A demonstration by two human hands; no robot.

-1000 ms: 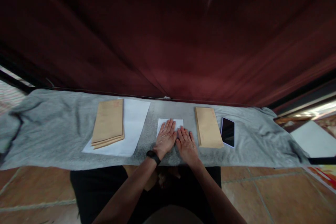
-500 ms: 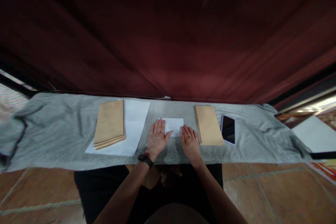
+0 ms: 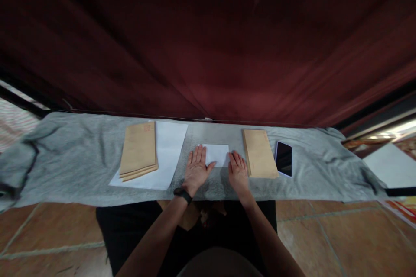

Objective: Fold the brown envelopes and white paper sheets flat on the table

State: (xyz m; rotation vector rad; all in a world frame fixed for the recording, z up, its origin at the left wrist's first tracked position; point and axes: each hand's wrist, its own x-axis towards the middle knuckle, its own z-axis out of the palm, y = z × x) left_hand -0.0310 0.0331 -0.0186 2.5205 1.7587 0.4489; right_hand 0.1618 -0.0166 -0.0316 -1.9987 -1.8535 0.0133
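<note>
A small folded white paper (image 3: pixel 217 154) lies on the grey cloth (image 3: pixel 81 169) in front of me. My left hand (image 3: pixel 196 169) rests flat and open at its left edge, thumb touching the paper; a black watch is on that wrist. My right hand (image 3: pixel 238 170) lies flat and open at the paper's right edge, fingers stretched out. Neither hand holds anything.
A stack of brown envelopes (image 3: pixel 139 150) lies on white sheets (image 3: pixel 165 151) to the left. A second brown envelope stack (image 3: pixel 259 153) and a dark phone (image 3: pixel 283 158) lie to the right. A dark red curtain (image 3: pixel 208 43) hangs behind. The floor is tiled.
Both hands have slid apart off the middle of the white paper to its left and right edges, leaving it uncovered.
</note>
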